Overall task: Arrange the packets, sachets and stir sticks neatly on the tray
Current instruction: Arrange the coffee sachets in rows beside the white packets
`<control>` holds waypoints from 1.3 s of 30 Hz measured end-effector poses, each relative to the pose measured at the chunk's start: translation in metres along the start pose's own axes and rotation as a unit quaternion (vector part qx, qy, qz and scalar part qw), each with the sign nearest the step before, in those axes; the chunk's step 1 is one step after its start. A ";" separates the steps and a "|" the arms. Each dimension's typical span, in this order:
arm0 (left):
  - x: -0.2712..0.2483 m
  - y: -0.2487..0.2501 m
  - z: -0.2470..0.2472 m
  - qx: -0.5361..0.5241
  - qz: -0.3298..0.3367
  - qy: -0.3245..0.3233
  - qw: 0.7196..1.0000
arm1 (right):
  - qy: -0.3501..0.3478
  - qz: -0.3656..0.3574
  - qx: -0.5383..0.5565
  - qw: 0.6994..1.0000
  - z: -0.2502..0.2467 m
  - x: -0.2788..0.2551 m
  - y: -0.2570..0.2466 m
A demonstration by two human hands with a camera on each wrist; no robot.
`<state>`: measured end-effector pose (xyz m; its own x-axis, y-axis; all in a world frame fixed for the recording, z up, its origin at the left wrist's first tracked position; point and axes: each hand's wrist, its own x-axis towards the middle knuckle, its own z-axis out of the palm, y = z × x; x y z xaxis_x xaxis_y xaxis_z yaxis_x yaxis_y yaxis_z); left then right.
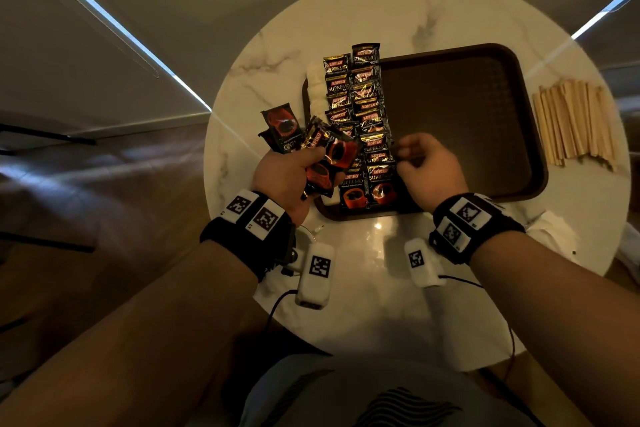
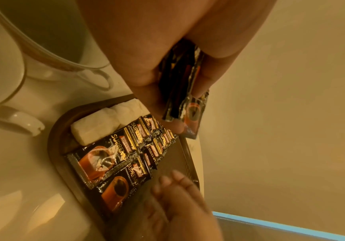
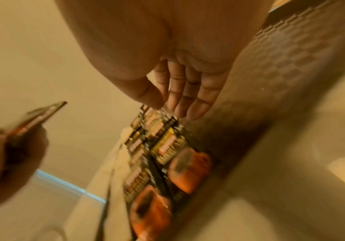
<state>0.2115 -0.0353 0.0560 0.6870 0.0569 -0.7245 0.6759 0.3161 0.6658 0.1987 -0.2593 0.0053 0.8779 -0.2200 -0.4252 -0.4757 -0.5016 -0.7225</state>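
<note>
A brown tray (image 1: 467, 114) lies on the round marble table (image 1: 363, 322). Two columns of black coffee packets (image 1: 363, 121) overlap along its left part, with white sachets (image 1: 317, 87) beside them at the left rim. My left hand (image 1: 304, 163) grips a fanned bunch of coffee packets (image 1: 329, 152) just left of the tray; its fingers curl round the held packets (image 2: 186, 104). My right hand (image 1: 415, 163) hovers over the tray beside the columns, its fingers (image 3: 179, 97) relaxed and holding nothing. Wooden stir sticks (image 1: 575, 125) lie on the table right of the tray.
Two white marker boxes (image 1: 315, 274) (image 1: 424, 263) with cables sit on the table near me. A white cup on a saucer (image 2: 23, 81) stands left of the tray. A white napkin (image 1: 554, 229) lies at the right edge. The tray's right part is bare.
</note>
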 end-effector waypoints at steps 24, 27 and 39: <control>0.051 0.027 0.023 0.104 -0.003 -0.008 0.995 | 0.078 0.104 0.255 0.958 -0.032 0.104 -0.049; 0.061 0.025 0.019 0.103 -0.007 -0.014 0.995 | 0.077 0.116 0.226 0.964 -0.028 0.135 -0.052; 0.081 0.020 0.017 0.094 -0.024 -0.026 0.995 | 0.102 0.093 0.002 0.990 -0.016 0.190 -0.038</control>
<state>0.2853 -0.0404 0.0137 0.6627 -0.0039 -0.7488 0.7424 0.1339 0.6564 0.3840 -0.2953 -0.0398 0.7672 -0.4734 -0.4329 -0.6307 -0.4337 -0.6435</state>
